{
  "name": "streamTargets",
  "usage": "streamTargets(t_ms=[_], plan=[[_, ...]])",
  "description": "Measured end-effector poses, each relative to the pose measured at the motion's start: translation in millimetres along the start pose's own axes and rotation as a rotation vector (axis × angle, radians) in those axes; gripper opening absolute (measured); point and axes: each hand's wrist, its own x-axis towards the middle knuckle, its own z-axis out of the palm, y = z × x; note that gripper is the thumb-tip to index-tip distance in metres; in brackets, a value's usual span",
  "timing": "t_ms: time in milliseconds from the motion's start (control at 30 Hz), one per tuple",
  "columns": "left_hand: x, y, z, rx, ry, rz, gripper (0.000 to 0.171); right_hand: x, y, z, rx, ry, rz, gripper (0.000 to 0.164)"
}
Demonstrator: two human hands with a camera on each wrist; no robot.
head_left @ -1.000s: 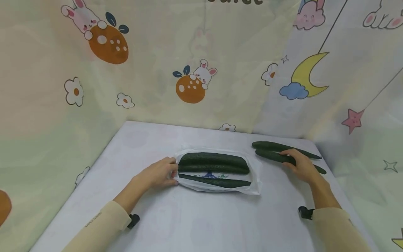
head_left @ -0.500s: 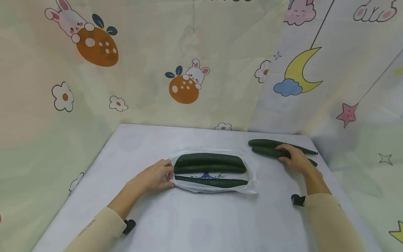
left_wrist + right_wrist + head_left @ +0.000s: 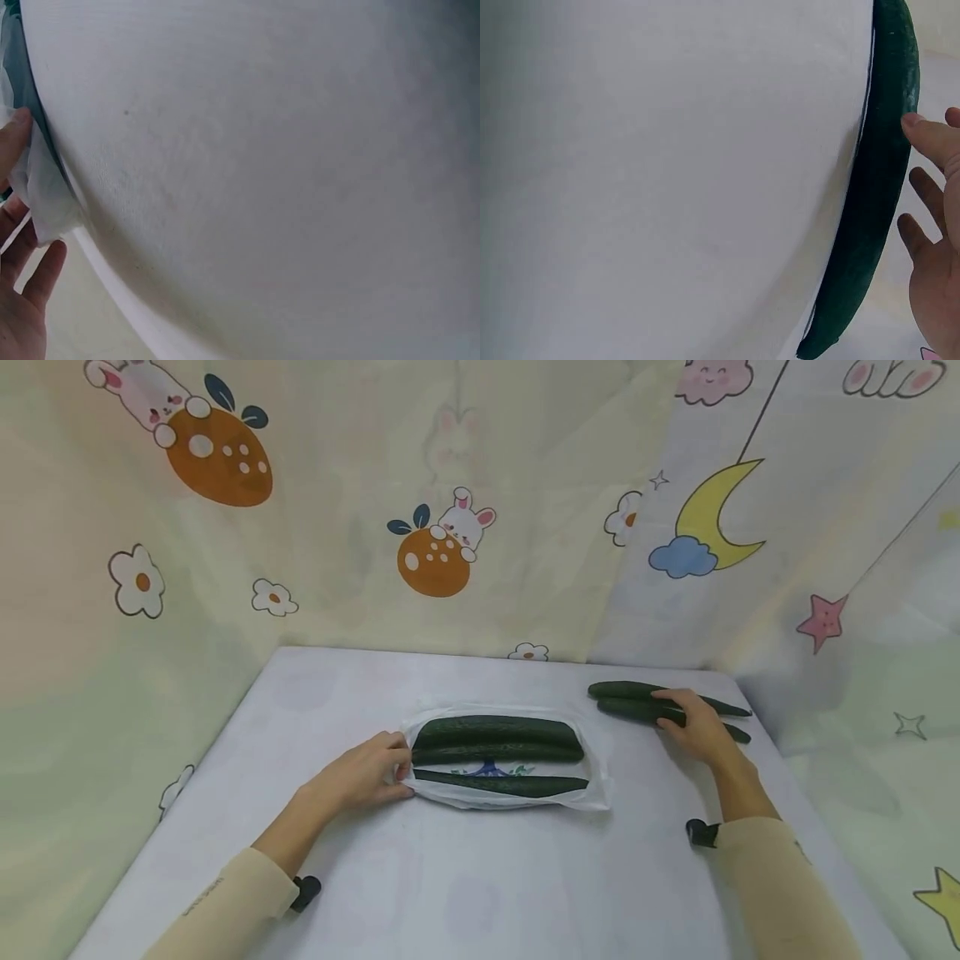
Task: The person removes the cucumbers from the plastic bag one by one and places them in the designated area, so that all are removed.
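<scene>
A white plastic bag lies mid-table in the head view, with dark green cucumbers showing in it above and below a blue and green print. My left hand pinches the bag's left edge. In the left wrist view, the thumb presses the white plastic with fingers behind it. To the right, two loose cucumbers lie side by side. My right hand grips the nearer cucumber, its fingertips reaching the farther cucumber. In the right wrist view, the thumb touches the cucumber's side.
The white table ends at a back edge against a hanging cloth printed with rabbits, flowers and a moon. More cloth closes in the left and right sides. The loose cucumbers are close to the table's right back corner.
My right hand has pushed the nearer loose cucumber slightly back, up against the farther one. The left hand stays at the bag's edge. The head view has shifted a little.
</scene>
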Motion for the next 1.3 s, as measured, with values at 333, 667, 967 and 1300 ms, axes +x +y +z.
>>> streamTargets(t_ms=[333,667,967,1300], plan=[[-0.8,2.7,0.9,-0.001,-0.011,-0.017,0.034,-13,-11,0,0.013,0.02,-0.06,0.052],[-2.4,3.9,1.0,-0.019,-0.02,-0.026,0.032,-20,-21,0,0.0,0.055,-0.116,0.051],[-1.3,1.5,-1.2,-0.013,-0.01,-0.006,0.031,-19,-49,-5,0.007,0.082,-0.148,0.051],[-2.1,0.7,1.1,-0.03,-0.022,-0.011,0.03,-15,-72,-5,0.078,0.043,-0.208,0.052]])
